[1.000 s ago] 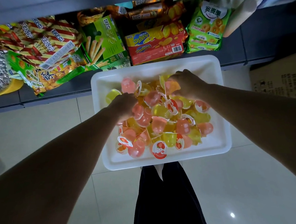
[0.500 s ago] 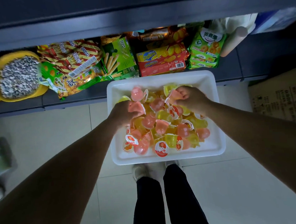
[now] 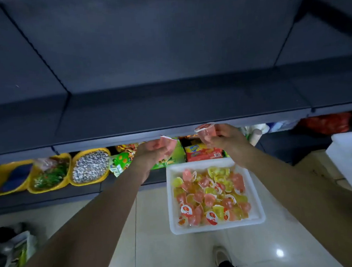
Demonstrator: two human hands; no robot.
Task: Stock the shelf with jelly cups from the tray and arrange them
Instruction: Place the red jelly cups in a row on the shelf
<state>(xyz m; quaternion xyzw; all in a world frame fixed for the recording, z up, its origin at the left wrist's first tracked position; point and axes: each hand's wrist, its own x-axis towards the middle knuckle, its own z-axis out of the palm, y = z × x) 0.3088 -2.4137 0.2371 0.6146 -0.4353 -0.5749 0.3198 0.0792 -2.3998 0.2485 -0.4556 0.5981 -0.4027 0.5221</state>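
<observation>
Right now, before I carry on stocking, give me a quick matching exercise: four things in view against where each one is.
Things:
1. white tray
2. yellow basket of pale seeds
3. pink jelly cup with lid up
4. red biscuit box

Places:
A. on the lower shelf, left of the arms
B. on the floor tiles
C. in the right hand, by the shelf edge
D. on the lower shelf, just behind the tray

Pairs: 1-B, 2-A, 3-C, 4-D

I see pink, yellow jelly cups [image 3: 212,199] in white tray [image 3: 257,192]; yellow tubs [image 3: 71,182] left of tray, dark grey shelf [image 3: 169,105] above it.
</observation>
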